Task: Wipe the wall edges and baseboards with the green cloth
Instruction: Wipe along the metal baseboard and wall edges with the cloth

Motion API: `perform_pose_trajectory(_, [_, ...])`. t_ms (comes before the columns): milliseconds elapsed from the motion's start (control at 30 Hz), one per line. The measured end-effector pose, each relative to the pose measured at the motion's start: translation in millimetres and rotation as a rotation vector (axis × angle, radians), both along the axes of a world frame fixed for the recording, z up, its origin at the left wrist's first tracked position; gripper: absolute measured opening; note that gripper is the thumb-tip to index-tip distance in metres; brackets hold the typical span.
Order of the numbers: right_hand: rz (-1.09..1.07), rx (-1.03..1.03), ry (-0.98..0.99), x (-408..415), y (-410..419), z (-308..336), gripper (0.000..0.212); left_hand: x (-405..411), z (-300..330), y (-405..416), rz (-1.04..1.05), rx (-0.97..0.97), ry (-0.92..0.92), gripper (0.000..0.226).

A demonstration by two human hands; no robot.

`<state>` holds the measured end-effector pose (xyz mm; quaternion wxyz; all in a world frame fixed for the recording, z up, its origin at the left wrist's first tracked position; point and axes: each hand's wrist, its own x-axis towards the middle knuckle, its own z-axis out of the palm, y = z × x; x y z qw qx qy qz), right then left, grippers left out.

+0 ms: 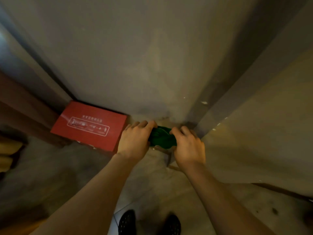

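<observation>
Nearest the camera, at the bottom of the view, two dark shoes with pale dots stood on a dull grey floor, toes pointing towards the corner ahead. Two bare forearms reached forward from there, one on each side. The left hand was curled with its back to the camera, its fingers bent down over the left end of the green cloth and closed on it. The right hand was curled the same way, its fingers folded over the right end of the cloth and gripping it too. The cloth was bunched into a small dark green wad between the two hands, low down, just in front of the foot of the wall near where it met a second wall surface on the right. Whether the cloth touched the floor or the wall base could not be told from this view. Just beside the left hand, a flat red box with white printing lay on the floor against the foot of the wall; the print was too blurred to read. Beyond the box a dark reddish-brown frame ran up the left side. The plain grey wall rose behind everything, with a few small pale chips on the corner edge at right.
</observation>
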<state>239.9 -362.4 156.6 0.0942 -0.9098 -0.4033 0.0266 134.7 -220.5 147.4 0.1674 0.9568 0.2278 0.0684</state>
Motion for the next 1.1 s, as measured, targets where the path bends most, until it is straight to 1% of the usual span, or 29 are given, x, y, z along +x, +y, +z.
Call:
perform_pose_trajectory(133, [0.005,-0.005,0.036,-2.0,1.5,-61.1,0.034,-3.0,-63.5,0.4,0.023,-0.011,0.024,0.05])
perform_pose_trajectory(267, [0.01,-0.004,0.073,-7.8,3.3,-123.7,0.036,-8.3,-124.0,1.1,0.035,-0.046,0.066,0.047])
perform_pose_trajectory(433, [0.005,-0.009,0.105,-16.8,9.5,-196.7,0.035,-19.0,-192.0,5.0,0.037,-0.023,0.092,0.049])
perform_pose_trajectory(600, [0.017,-0.02,0.133,-22.2,13.6,-271.0,0.039,-27.6,-266.5,8.9,0.03,-0.028,0.103,0.051])
perform_pose_trajectory(800, [0.009,-0.042,0.136,-27.6,15.4,-373.0,0.047,-33.2,-367.4,13.1,0.013,-0.033,0.11,0.049])
perform_pose_trajectory(967, [0.006,-0.051,0.133,-28.7,20.4,-457.5,0.045,-34.2,-450.2,17.6,-0.005,0.003,0.129,0.052])
perform_pose_trajectory(1100, [-0.001,-0.044,0.12,-24.6,28.3,-523.9,0.048,-30.8,-512.5,26.2,-0.024,0.04,0.129,0.052])
